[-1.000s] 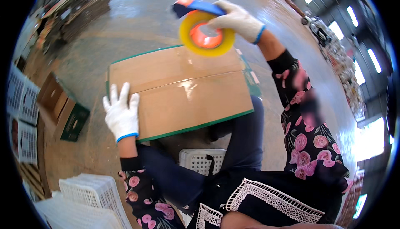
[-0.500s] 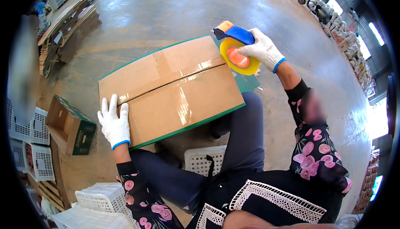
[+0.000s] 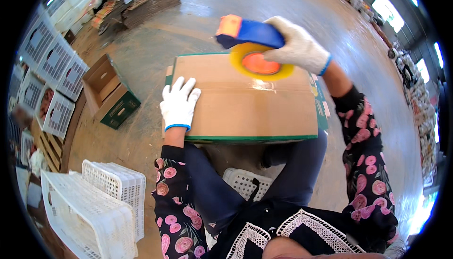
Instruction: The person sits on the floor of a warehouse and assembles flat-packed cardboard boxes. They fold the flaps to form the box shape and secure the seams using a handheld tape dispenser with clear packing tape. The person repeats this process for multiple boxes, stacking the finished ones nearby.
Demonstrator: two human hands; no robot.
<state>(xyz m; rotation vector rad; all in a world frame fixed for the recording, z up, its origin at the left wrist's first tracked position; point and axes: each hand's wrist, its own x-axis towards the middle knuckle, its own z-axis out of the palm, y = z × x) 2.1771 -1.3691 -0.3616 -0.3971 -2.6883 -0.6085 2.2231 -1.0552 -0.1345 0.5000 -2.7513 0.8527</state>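
Observation:
A brown cardboard box (image 3: 255, 112) with green edges lies in front of my legs, its closed flaps facing up. Strips of clear tape shine on its top. My left hand (image 3: 178, 107), in a white glove with a blue cuff, rests flat near the box's left end, fingers spread. Above the far right part of the box, my gloved right hand (image 3: 302, 47) grips a tape dispenser (image 3: 258, 33), blue with an orange front and a yellow roll around an orange hub. The dispenser is slightly blurred. I cannot tell whether it touches the cardboard.
An open cardboard box (image 3: 123, 108) stands on the floor at the left. White plastic crates (image 3: 94, 207) sit at the lower left, with more stacked crates (image 3: 52, 54) beyond. Flattened cardboard (image 3: 151, 4) is piled at the back. A white perforated crate (image 3: 240, 182) is between my legs.
The box now sits straighter in view, and the gap between its flaps no longer shows. My left hand has shifted onto its top. My right hand and the dispenser are over the box's far side.

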